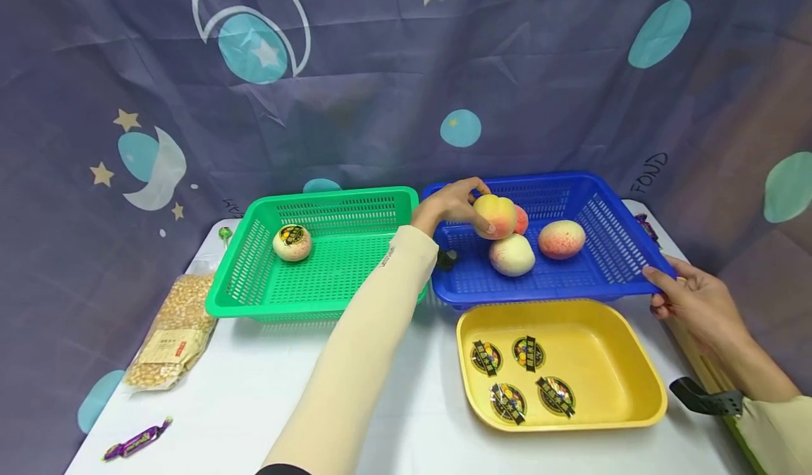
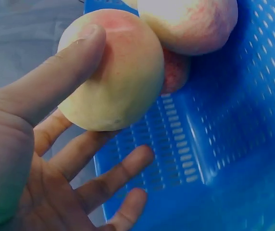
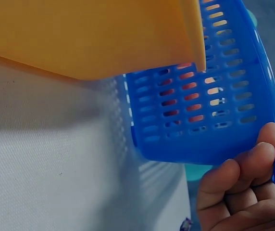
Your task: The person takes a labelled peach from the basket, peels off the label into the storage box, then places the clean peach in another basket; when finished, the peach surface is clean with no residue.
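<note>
A yellow-pink peach (image 1: 497, 216) is in my left hand (image 1: 452, 204), over the left part of the blue basket (image 1: 539, 294). In the left wrist view the thumb presses on the peach (image 2: 123, 77), with fingers behind it and the lower fingers spread away. Below it lie a pale peach (image 1: 512, 256) and a partly hidden red fruit (image 1: 521, 220), with another speckled peach (image 1: 562, 239) to their right. At the basket's front right corner my right hand (image 1: 700, 306) grips the rim, thumb on top and fingers curled beneath.
On the left stands a green basket (image 1: 317, 311) holding one stickered peach (image 1: 292, 243). A yellow tray (image 1: 615, 369) with several round stickers sits in front of the blue basket. A bag of kernels (image 1: 168, 334) and a purple candy (image 1: 137, 441) lie at far left. A patterned curtain (image 1: 380, 94) hangs behind.
</note>
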`<state>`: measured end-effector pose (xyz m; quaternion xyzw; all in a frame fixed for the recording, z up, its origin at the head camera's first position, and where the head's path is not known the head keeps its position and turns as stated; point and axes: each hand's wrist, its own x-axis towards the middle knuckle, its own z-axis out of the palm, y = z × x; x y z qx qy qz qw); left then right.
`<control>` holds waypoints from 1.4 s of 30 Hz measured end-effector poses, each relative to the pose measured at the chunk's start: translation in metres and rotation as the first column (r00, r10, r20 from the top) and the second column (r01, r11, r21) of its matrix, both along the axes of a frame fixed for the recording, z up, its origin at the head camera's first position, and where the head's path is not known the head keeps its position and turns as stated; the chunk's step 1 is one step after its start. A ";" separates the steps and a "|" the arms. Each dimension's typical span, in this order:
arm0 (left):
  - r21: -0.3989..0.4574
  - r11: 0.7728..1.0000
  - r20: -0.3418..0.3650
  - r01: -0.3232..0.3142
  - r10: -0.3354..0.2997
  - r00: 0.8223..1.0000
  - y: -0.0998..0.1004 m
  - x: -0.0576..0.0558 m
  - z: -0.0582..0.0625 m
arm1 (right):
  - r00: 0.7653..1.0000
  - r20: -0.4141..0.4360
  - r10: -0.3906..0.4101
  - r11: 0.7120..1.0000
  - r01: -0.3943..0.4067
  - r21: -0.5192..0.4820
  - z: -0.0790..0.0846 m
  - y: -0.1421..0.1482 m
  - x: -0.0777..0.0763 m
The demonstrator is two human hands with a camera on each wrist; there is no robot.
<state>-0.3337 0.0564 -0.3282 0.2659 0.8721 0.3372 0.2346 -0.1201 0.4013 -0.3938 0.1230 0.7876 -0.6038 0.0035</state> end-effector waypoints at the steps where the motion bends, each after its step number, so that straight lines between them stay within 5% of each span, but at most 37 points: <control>1: 0.001 1.000 0.008 -0.006 0.006 1.000 0.003 0.001 -0.001 | 1.000 -0.001 0.001 1.000 -0.001 0.003 0.000 0.000 0.000; 9: 0.135 0.991 0.075 -0.012 0.002 0.997 0.022 0.007 -0.011 | 1.000 -0.015 -0.022 0.999 0.021 -0.045 0.000 -0.004 -0.001; 16: 0.150 0.984 0.081 -0.095 0.083 0.993 0.024 0.009 -0.015 | 0.998 -0.049 -0.028 0.991 0.021 -0.135 0.000 -0.008 -0.002; 25: 0.109 0.991 -0.020 -0.079 0.082 0.996 0.010 0.006 -0.005 | 0.999 -0.045 -0.030 0.993 0.025 -0.118 -0.001 -0.007 0.001; 34: -0.058 0.992 -0.203 -0.110 0.096 0.974 -0.010 0.001 0.004 | 0.998 -0.050 -0.028 0.996 0.023 -0.085 0.000 -0.006 0.002; 42: -0.172 0.985 -0.187 -0.009 -0.024 0.982 -0.015 -0.003 -0.002 | 0.999 -0.027 -0.020 1.000 0.019 -0.020 -0.001 -0.007 0.002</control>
